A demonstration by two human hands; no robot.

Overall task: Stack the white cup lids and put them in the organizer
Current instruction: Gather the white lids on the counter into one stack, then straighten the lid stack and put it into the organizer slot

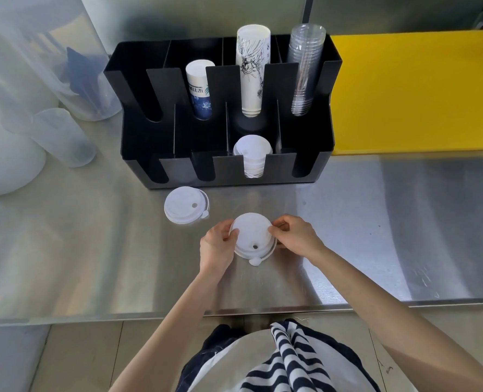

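A person stands at a shiny metal counter (65,250) and looks down at two bare hands. The left hand (216,246) and the right hand (297,237) both hold a small stack of white lids (253,240), one hand on each side. The fingers of each hand are curled in, with the thumbs on top near the rim, so the hands are partly closed around the stack. The top lid has a small round hole, and a little tab sticks out at the near edge. The stack sits low, at the counter; whether it rests on the counter cannot be told. Another white lid (185,209) lies flat on the counter, to the left and a bit farther away, near the front of a black organizer (138,142). It has a hole and a tab too. The organizer stands at the back of the counter and has many slots. In a front slot there is a pile of white lids (252,151). Behind it stand a tall stack of paper cups (253,69), a shorter stack of cups with blue print (200,89), and a stack of clear plastic cups (305,69). To the right of the organizer is a yellow surface (415,91). On the left stand some cloudy plastic jugs (62,134).
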